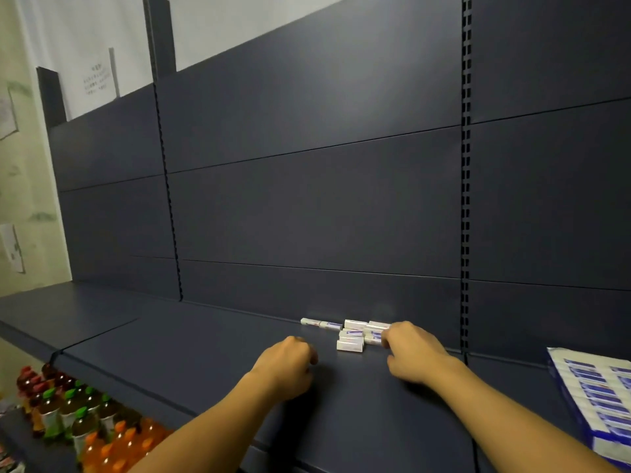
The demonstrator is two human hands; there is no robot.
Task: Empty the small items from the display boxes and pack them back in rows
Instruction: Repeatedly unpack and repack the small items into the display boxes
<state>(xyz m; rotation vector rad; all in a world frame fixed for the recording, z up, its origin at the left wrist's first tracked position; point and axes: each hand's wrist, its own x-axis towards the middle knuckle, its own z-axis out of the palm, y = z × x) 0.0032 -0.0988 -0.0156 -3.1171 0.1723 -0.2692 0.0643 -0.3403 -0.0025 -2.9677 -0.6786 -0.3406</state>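
Several small white boxes with blue labels [351, 336] lie loose in a heap at the back of the dark shelf [205, 353]. My right hand [415, 353] reaches into the heap's right side and its fingertips pinch one small white box [375, 339]. My left hand [286, 367] rests on the shelf to the left of the heap with fingers curled under, and nothing shows in it. A blue and white display box [597, 401] with small boxes packed in rows stands at the right edge.
The dark back panel [324, 206] rises right behind the heap. Bottles with green, orange and red caps [78, 414] stand on a lower shelf at the bottom left. Papers hang on the wall at the left.
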